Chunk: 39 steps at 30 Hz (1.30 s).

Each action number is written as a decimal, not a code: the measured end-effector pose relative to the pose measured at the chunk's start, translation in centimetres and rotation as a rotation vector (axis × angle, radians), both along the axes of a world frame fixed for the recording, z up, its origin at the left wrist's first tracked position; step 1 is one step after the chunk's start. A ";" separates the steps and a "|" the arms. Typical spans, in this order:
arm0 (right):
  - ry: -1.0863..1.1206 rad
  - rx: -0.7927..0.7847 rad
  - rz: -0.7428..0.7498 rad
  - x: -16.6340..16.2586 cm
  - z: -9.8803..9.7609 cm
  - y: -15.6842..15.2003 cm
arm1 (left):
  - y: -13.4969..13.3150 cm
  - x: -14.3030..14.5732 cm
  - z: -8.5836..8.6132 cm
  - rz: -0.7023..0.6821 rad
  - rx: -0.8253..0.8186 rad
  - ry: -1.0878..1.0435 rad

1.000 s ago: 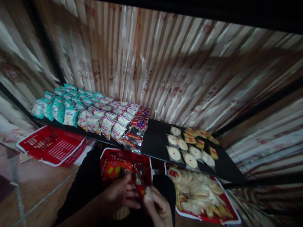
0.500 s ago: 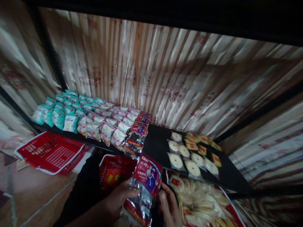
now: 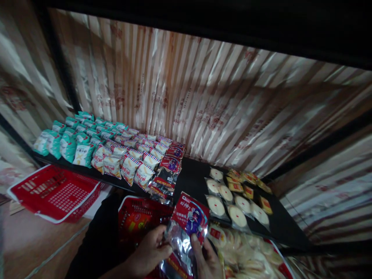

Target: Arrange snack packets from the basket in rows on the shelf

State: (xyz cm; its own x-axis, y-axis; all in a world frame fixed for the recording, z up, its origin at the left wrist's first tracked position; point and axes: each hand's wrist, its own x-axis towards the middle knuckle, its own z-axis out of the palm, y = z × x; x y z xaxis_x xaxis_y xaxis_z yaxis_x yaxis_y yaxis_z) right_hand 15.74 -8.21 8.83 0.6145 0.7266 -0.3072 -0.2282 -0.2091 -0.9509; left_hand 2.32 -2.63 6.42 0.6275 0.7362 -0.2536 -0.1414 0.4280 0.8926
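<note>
A red and dark snack packet (image 3: 186, 219) with a clear, shiny window is held in front of me, below the shelf edge. My left hand (image 3: 154, 248) pinches its left side, thumb on the front. On the right side my right hand (image 3: 205, 254) grips it, thumb across the front and fingers behind. Matching red packets (image 3: 167, 176) lie in a column on the black shelf (image 3: 190, 178), just beyond my hands. White packets with striped tops (image 3: 130, 166) stand left of that column.
Teal packets (image 3: 68, 143) fill the shelf's left end. Round, pale packaged cakes (image 3: 216, 205) and small yellow packets (image 3: 248, 192) lie to the right. Red baskets (image 3: 55, 190) sit below, one with an orange-red package (image 3: 135, 223). Another basket of pale packages (image 3: 247, 248) is at right. A dark beam (image 3: 203, 17) runs overhead.
The held packet has shifted slightly right and tilted more. My right thumb has come onto its front, while my left hand has moved a little to the right.
</note>
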 end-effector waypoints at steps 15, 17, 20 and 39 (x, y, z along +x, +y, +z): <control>-0.027 0.313 0.200 4.1 3.2 16.8 | 7.8 1.2 3.9 0.138 1.139 0.588; -0.048 0.309 0.187 4.4 3.0 19.4 | 9.4 1.9 3.6 0.139 1.210 0.614; -0.193 0.241 0.179 4.8 2.5 22.8 | 11.7 3.1 2.9 0.203 1.256 0.684; -1.251 -0.034 0.195 6.3 0.4 30.4 | 16.5 6.4 2.8 0.162 1.064 0.874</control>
State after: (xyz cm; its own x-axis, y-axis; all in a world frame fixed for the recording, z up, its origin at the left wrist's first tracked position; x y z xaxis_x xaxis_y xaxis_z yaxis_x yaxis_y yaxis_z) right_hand 22.09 22.15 9.23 0.3816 0.8409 0.3838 0.8571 -0.1664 -0.4875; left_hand 8.72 13.91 9.23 0.4474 0.8700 0.2072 0.6447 -0.4743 0.5996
